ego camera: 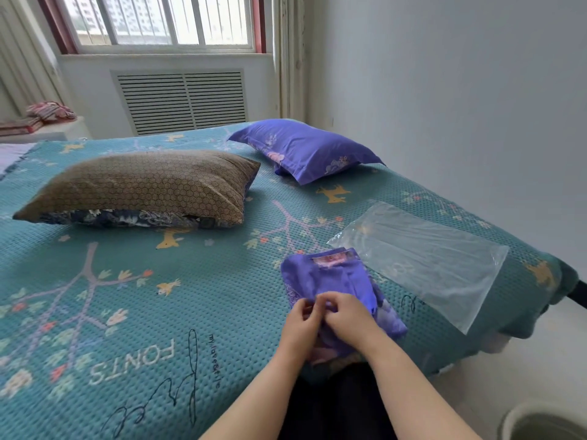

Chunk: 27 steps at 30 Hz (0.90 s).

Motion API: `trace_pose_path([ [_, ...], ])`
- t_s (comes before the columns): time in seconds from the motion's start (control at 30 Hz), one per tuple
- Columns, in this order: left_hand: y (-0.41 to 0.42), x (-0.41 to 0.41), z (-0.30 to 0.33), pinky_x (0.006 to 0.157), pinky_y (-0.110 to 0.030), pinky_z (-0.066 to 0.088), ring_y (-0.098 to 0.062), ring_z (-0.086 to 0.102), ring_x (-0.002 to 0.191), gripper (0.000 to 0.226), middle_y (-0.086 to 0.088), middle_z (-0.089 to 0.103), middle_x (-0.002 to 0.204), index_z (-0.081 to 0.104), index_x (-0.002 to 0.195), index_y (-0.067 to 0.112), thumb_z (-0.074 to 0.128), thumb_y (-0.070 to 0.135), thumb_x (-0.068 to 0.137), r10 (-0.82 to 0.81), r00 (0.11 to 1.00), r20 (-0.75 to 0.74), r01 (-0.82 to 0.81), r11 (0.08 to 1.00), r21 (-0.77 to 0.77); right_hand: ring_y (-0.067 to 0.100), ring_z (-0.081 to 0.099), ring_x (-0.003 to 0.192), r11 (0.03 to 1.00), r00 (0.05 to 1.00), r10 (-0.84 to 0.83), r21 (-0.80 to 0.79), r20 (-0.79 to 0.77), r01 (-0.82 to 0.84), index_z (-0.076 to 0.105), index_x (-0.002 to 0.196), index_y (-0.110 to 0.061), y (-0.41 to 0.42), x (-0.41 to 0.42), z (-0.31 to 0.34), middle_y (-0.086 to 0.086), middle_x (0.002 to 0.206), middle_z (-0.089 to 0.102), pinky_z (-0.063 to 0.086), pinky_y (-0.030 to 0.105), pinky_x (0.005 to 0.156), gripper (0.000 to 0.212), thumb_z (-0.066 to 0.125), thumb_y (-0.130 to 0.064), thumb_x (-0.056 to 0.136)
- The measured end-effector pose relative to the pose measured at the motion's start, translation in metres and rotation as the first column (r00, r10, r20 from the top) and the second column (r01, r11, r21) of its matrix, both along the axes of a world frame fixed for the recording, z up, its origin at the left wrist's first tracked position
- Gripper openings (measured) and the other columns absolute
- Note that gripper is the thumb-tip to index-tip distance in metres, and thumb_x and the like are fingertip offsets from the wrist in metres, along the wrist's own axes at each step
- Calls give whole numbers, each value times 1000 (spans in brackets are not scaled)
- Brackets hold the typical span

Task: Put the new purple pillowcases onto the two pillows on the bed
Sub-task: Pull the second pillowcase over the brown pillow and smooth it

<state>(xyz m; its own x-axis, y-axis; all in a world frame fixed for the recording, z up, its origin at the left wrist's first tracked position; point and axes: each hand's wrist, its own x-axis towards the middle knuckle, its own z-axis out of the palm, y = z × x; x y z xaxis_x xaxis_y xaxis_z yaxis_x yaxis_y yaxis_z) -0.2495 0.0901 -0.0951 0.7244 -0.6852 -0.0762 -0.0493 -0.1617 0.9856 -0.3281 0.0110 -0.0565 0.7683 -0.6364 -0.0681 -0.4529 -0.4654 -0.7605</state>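
A folded purple pillowcase (330, 277) lies on the teal bedspread near the bed's front right corner. My left hand (301, 322) and my right hand (346, 315) meet at its near edge, and the fingers of both pinch the fabric. A brown patterned pillow (143, 182) lies at the middle left of the bed, with a dark floral layer showing at its open near side. Farther back, by the wall, a second pillow (305, 147) wears a purple floral pillowcase.
An empty clear plastic bag (428, 258) lies flat just right of the folded pillowcase. The bed (190, 281) meets the wall on the right. A window and vent grille stand behind it. A round grey container (546, 423) sits on the floor, bottom right.
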Motion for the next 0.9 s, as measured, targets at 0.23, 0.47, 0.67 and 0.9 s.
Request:
trace_pose_path([
  [0.23,23,16,-10,53,-27,47,-21,55,52,8,-12,55,64,54,75,4,52,-3,79,266,741,-616,-395,915,-80,21,58,106,969,977,-204,-152,-55,194,70,99,-18,21,-2,-10,6,111,62,39,28,93,20,59,-29,85],
  [0.47,37,16,0,104,-57,37,-46,53,116,57,-28,52,130,52,128,7,36,52,95,-11,517,-856,-240,958,-158,37,36,131,902,862,-416,-254,-290,349,28,140,-8,-3,-3,-5,19,145,27,33,41,105,75,64,-43,83],
  [0.67,38,17,-8,92,-47,50,-38,63,104,47,-27,63,114,62,111,-5,61,34,87,213,711,-670,-238,970,56,29,56,115,913,864,-407,-159,-296,376,53,117,-9,-10,-11,-11,15,122,60,43,32,88,47,61,-43,86],
  [0.9,47,23,11,70,-42,55,-29,66,66,36,-16,69,74,62,95,4,46,36,97,113,607,-787,-299,949,-94,23,68,63,804,837,-538,358,98,475,60,71,-15,-20,-2,-4,14,74,66,58,36,65,11,58,-9,80],
])
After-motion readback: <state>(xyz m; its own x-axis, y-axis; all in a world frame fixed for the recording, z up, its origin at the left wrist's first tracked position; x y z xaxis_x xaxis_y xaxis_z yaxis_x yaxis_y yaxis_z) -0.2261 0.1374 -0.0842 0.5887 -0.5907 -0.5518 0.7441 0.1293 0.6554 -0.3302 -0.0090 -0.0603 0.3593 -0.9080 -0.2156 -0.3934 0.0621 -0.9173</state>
